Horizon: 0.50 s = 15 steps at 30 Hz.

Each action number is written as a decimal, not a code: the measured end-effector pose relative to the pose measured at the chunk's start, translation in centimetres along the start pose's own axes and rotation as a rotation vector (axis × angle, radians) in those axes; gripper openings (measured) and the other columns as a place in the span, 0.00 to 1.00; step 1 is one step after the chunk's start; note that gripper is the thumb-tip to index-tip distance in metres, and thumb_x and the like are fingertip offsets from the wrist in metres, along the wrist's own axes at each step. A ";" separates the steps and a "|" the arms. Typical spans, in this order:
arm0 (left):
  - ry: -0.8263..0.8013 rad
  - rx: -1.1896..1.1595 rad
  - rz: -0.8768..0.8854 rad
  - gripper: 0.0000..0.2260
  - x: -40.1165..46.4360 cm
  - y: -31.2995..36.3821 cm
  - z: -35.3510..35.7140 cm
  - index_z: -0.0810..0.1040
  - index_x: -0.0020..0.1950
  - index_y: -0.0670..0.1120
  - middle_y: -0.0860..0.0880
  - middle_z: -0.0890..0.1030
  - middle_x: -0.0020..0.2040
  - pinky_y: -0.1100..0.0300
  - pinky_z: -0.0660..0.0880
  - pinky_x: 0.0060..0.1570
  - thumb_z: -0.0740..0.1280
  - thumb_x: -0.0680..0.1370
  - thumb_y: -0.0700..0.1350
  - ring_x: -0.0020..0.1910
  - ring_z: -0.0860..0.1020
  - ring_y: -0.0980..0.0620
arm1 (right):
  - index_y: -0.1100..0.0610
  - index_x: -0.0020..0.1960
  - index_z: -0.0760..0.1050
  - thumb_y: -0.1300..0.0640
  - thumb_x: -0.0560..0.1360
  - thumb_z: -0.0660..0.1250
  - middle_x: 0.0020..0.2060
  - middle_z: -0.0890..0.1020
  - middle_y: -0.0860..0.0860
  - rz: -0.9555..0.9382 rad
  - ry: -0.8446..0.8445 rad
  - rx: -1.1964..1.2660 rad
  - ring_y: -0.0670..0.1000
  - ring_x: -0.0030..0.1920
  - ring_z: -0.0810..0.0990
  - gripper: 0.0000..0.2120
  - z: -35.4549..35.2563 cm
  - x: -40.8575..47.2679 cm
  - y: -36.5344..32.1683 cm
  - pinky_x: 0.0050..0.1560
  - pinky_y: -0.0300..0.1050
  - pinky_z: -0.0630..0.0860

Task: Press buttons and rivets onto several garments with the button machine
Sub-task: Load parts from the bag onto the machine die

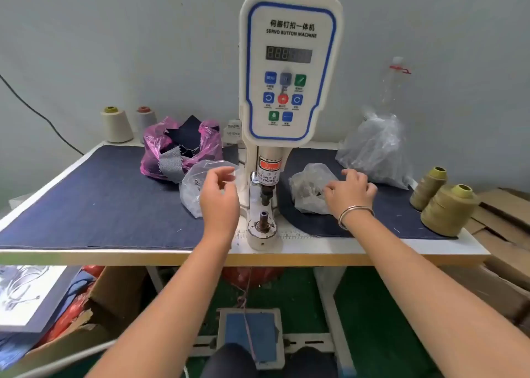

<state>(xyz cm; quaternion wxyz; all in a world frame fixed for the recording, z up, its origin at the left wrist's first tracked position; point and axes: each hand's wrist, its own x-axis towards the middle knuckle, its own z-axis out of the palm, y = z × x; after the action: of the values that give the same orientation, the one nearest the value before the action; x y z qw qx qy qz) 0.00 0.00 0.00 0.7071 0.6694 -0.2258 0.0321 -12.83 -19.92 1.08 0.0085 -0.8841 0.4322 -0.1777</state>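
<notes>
Between our knees at the bottom edge, cut off by the frame, sat the blue foot pedal (249, 338), and what the clear bags held was too blurred for us to tell. Our left hand (218, 197) hovered with fingers loosely curled, holding nothing, before one clear bag (191, 187); our right hand (351, 189) rested spread fingers on the other bag (308, 188). Centred on the table (315, 255) stood the white, blue-trimmed button machine (289, 70), display unreadable.

At frame centre stands the white servo button machine (289, 70). The left hand (219, 197), fingers loosely curled, hovers by a clear plastic bag (192, 188); the right hand (351, 191) (bangle on wrist) rests on another crumpled clear bag (308, 187) on the denim-covered surface (100, 199).
</notes>
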 end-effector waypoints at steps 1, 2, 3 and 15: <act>-0.029 0.065 0.010 0.13 0.5 -0.3 -0.1 0.74 0.51 0.50 0.53 0.76 0.47 0.68 0.70 0.44 0.59 0.76 0.33 0.45 0.74 0.58 | 0.45 0.57 0.80 0.49 0.79 0.55 0.70 0.65 0.51 -0.023 -0.051 -0.135 0.54 0.70 0.58 0.15 0.3 0.6 0.0 0.66 0.53 0.56; -0.051 0.159 0.009 0.12 0.9 -0.6 -0.2 0.74 0.52 0.49 0.52 0.76 0.48 0.65 0.71 0.44 0.59 0.76 0.33 0.44 0.74 0.56 | 0.44 0.59 0.78 0.49 0.79 0.55 0.70 0.64 0.51 -0.044 -0.096 -0.244 0.54 0.71 0.56 0.16 0.6 1.0 -0.1 0.66 0.54 0.56; -0.049 0.213 -0.003 0.13 1.5 -1.6 -0.4 0.74 0.52 0.48 0.51 0.76 0.49 0.64 0.71 0.44 0.60 0.76 0.32 0.43 0.73 0.57 | 0.44 0.60 0.77 0.48 0.79 0.54 0.70 0.64 0.51 -0.075 -0.138 -0.313 0.54 0.71 0.55 0.16 1.2 1.6 -0.1 0.66 0.54 0.55; -0.102 0.495 0.147 0.13 3.4 -4.0 2.1 0.76 0.56 0.45 0.50 0.76 0.50 0.59 0.68 0.48 0.59 0.75 0.33 0.52 0.73 0.52 | 0.50 0.61 0.76 0.52 0.79 0.56 0.59 0.70 0.51 -0.194 -0.120 -0.514 0.54 0.60 0.65 0.15 4.0 3.7 -2.6 0.62 0.51 0.60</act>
<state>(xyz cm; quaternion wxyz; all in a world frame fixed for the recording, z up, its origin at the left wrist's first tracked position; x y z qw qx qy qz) 3.85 -3.27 -2.55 0.5052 0.8045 -0.2944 0.1037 -7.49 -21.74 -1.04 -0.2072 -0.9035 0.3751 -0.0095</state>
